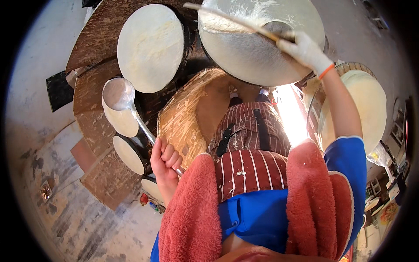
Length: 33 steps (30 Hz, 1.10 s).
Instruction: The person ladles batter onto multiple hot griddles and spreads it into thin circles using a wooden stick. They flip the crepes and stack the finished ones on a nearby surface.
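My left hand (166, 157) is closed around the handle of a metal ladle (118, 94), whose round bowl is raised over a small griddle with a pale sheet on it (120, 118). My right hand (304, 50), in a white glove with an orange cuff, grips a long thin wooden spreader (264, 32). That spreader reaches leftward across a large round griddle (257, 67). Thick pale batter (224, 27) lies along the griddle's far left part, with a thinner coat around it. A dark round patch shows near the glove. Whether the spreader touches the batter, I cannot tell.
Another griddle bears a full pale round sheet (150, 48), left of the large one. A smaller griddle (128, 155) stands nearer on the left. Pale round sheets (360, 109) lie on a round rack at right. Brown boards (98, 131) edge the griddles.
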Available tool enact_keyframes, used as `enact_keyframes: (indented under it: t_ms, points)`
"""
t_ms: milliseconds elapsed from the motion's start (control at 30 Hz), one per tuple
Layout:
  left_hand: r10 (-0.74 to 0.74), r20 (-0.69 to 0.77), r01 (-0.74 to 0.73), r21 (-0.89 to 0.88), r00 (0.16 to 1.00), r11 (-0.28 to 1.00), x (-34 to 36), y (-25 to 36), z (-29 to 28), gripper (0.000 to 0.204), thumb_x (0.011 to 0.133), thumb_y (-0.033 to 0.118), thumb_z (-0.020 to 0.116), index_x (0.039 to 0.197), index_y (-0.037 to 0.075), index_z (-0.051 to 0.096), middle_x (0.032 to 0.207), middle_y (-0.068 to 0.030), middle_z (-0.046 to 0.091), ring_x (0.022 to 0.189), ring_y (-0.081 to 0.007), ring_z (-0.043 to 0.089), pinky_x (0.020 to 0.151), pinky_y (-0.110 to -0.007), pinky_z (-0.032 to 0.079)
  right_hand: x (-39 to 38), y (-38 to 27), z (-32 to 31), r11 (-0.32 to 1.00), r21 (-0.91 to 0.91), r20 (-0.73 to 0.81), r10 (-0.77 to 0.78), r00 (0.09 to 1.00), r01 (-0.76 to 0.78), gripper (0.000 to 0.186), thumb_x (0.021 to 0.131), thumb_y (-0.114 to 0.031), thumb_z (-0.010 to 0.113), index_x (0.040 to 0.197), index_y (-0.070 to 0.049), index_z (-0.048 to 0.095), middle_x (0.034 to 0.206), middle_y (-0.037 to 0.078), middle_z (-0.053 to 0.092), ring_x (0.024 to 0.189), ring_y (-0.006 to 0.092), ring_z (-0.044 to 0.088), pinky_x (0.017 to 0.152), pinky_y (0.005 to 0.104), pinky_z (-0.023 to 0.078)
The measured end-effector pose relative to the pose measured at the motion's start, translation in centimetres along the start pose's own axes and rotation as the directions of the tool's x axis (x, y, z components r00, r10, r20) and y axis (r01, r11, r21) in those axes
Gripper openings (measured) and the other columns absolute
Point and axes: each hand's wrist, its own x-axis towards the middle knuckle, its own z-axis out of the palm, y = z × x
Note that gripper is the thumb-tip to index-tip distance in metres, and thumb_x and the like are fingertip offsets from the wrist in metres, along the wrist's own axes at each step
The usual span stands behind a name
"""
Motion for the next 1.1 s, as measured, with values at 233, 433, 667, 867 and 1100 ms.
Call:
enact_keyframes:
  t_ms: [233,433,667,867,1100]
  points:
    - [-0.109,0.097,0.1,0.098,0.989,0.99,2.4,3.0,-2.7,0.032,0.098,0.029,0.034,0.07,0.015,0.034,0.047,0.0067,0.022,0.034,-0.0057,0.019,0.032,-0.023,0.021,-13.5,-0.2,8.1,0.988,0.087,-0.014,0.133,0.991,-0.131,0.043,0.082,-0.03,0.058,0.117,-0.004,0.059,0.088,0.017,0.066,0.082,0.02,0.065,0.073,0.0299,0.049]
    - [-0.193,0.177,0.172,0.124,0.965,0.977,3.1,7.2,-7.2,0.032,0.098,0.03,0.035,0.07,0.016,0.034,0.046,0.0071,0.023,0.033,-0.0052,0.018,0.031,-0.023,0.021,-21.0,-1.7,23.3,0.69,0.634,-0.048,0.485,0.873,-0.348,0.032,0.086,-0.021,0.057,0.111,-0.001,0.06,0.075,-0.001,0.055,0.067,0.0067,0.049,0.059,0.0223,0.039]
    - [-0.16,0.207,0.139,0.111,0.965,0.984,1.5,12.3,-12.4,0.032,0.098,0.029,0.034,0.069,0.016,0.033,0.046,0.0068,0.023,0.033,-0.005,0.018,0.03,-0.023,0.021,-5.9,-13.8,29.1,0.352,0.927,-0.285,0.428,0.858,0.132,0.025,0.087,-0.018,0.06,0.099,-0.002,0.048,0.062,0.001,0.048,0.044,0.0089,0.046,0.039,0.0229,0.035]
    - [-0.176,0.238,0.152,0.117,0.955,0.981,1.0,15.0,-15.4,0.032,0.099,0.029,0.033,0.07,0.015,0.033,0.046,0.0066,0.023,0.033,-0.0053,0.018,0.03,-0.023,0.021,-1.0,-17.2,32.8,0.264,0.944,-0.326,0.641,0.695,0.198,0.028,0.09,-0.03,0.052,0.089,-0.003,0.053,0.062,0.004,0.05,0.043,0.0103,0.044,0.038,0.0265,0.035]
    - [-0.182,0.259,0.168,0.072,0.949,0.983,1.6,17.1,-18.2,0.031,0.099,0.028,0.032,0.07,0.015,0.034,0.046,0.0066,0.023,0.033,-0.0053,0.017,0.03,-0.023,0.021,-7.7,-14.2,35.2,0.174,0.905,-0.373,0.765,0.526,0.389,0.029,0.092,-0.033,0.05,0.087,-0.005,0.051,0.06,0.003,0.046,0.038,0.0103,0.037,0.034,0.0275,0.029]
